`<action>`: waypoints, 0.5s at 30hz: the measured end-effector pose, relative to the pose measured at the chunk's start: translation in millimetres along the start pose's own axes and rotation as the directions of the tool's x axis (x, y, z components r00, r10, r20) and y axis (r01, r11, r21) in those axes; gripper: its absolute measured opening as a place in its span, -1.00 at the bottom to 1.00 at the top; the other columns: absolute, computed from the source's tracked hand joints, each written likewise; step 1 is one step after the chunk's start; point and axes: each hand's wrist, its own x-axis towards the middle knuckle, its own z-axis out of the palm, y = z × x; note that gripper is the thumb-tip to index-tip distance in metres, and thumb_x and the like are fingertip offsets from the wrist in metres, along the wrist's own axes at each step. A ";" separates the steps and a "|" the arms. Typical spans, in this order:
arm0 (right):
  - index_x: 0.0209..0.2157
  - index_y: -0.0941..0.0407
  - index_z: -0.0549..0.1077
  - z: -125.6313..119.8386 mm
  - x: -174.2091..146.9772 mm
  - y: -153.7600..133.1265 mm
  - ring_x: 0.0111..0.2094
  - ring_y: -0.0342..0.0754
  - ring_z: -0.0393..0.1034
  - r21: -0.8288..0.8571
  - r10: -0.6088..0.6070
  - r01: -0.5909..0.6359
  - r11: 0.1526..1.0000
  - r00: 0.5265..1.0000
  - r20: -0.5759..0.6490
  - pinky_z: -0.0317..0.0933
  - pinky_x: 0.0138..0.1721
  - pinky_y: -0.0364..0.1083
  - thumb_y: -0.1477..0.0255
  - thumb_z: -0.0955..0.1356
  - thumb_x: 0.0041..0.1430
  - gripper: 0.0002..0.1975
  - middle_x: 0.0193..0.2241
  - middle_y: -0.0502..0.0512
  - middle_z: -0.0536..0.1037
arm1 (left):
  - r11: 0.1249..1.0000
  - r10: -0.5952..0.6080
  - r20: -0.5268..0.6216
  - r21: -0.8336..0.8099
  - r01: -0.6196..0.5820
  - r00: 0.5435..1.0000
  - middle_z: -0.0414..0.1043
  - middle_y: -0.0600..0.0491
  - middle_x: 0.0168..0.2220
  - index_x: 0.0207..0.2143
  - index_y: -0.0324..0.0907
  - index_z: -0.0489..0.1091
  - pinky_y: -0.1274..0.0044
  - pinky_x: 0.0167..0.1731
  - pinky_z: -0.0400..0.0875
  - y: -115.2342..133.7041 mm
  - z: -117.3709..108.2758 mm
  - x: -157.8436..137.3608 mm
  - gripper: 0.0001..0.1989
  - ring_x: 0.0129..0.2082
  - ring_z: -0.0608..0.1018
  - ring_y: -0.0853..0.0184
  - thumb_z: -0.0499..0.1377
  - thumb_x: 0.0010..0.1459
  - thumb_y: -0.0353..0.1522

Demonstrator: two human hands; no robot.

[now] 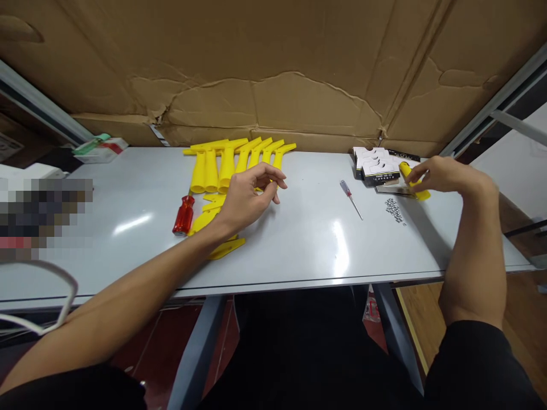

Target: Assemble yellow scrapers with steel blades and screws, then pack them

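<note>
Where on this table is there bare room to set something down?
A broad bare patch of table lies between the left grip and the small screwdriver, running to the front edge. Another lies left of the red handle. It's crowded around the yellow parts, and at right, where boxes, small metal pieces and the right grip cluster.

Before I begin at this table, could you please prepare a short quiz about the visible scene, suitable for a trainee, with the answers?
1. Which hand has its fingers on the yellow plastic piece beside the black-and-white cardboard boxes? A) left only B) right only C) both

2. True or false: in the picture, the slim metal screwdriver with a greyish handle lies left of the small silvery metal pieces.

3. Fill in: in the picture, the stubby red translucent handle lies to the ____ of the flat yellow plastic parts.

Key: 1. B, the right hand. 2. True. 3. left.
</note>
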 end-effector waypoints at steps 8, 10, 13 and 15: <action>-0.13 0.07 0.61 20.7 19.8 -20.0 -0.19 0.09 0.44 -0.202 0.011 0.002 0.979 0.998 0.064 0.28 -0.17 0.01 0.41 0.55 -0.02 -0.65 -0.22 0.16 0.63 | 0.999 0.012 0.007 0.041 -0.012 1.000 0.60 0.07 -0.30 -0.22 -0.16 0.47 0.51 -0.38 0.53 -1.2 0.9 -1.5 -0.85 -0.53 0.60 0.44 0.15 0.19 -0.50; -0.17 0.06 0.61 20.0 17.8 -25.5 -0.24 0.05 0.44 -0.191 0.017 -0.003 0.982 0.997 0.069 0.28 -0.20 -0.01 0.47 0.53 -0.03 -0.69 -0.22 0.14 0.63 | 0.999 0.016 0.009 0.047 -0.017 1.000 0.60 0.08 -0.30 -0.22 -0.16 0.47 0.50 -0.38 0.53 -0.9 0.6 -1.2 -0.85 -0.53 0.60 0.43 0.15 0.19 -0.50; -0.20 0.05 0.61 19.2 11.3 -32.8 -0.31 -0.01 0.43 -0.175 0.007 0.003 0.984 0.998 0.058 0.26 -0.27 -0.03 0.56 0.49 -0.07 -0.68 -0.26 0.11 0.63 | 0.998 0.026 0.014 0.051 -0.027 1.000 0.60 0.08 -0.30 -0.22 -0.16 0.47 0.49 -0.38 0.52 -0.1 0.1 -0.9 -0.84 -0.52 0.60 0.43 0.15 0.19 -0.50; -0.19 0.04 0.61 20.4 7.8 -39.2 -0.34 -0.02 0.42 -0.177 -0.003 0.011 0.984 0.999 0.049 0.25 -0.30 -0.03 0.58 0.47 -0.06 -0.67 -0.27 0.09 0.63 | 0.997 0.039 0.021 0.058 -0.040 0.999 0.60 0.08 -0.30 -0.22 -0.17 0.48 0.49 -0.39 0.51 -0.4 0.8 -1.7 -0.84 -0.53 0.60 0.43 0.14 0.19 -0.51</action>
